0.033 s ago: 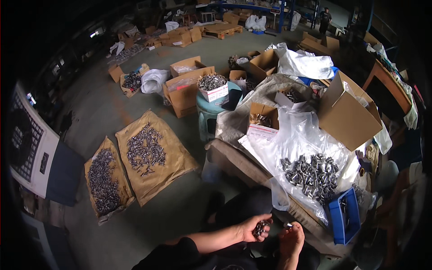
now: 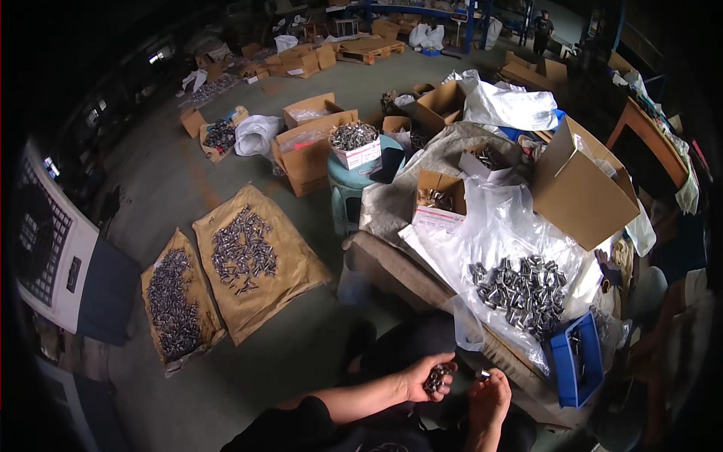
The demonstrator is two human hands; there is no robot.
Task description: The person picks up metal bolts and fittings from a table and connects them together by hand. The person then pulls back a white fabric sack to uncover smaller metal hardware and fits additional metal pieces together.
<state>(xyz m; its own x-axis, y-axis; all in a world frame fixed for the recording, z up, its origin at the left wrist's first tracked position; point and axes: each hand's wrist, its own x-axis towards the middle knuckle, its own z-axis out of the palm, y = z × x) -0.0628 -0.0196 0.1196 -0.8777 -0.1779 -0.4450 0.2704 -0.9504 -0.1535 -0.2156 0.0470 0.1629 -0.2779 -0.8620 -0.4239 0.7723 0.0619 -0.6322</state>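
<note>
On the covered table (image 2: 388, 260), toward one o'clock from the hands, a large heap of metal pieces (image 2: 527, 294) lies loose on clear plastic (image 2: 497, 218), so much appears left to handle. Toward three o'clock, the blue bin (image 2: 562, 377) shows some dark contents. The left hand (image 2: 413, 379) has its grip curled around a small handful (image 2: 437, 380). The right hand (image 2: 491, 399) has its grip pinched on a single piece (image 2: 483, 374): short, silvery, shiny, finer detail too small to tell.
</note>
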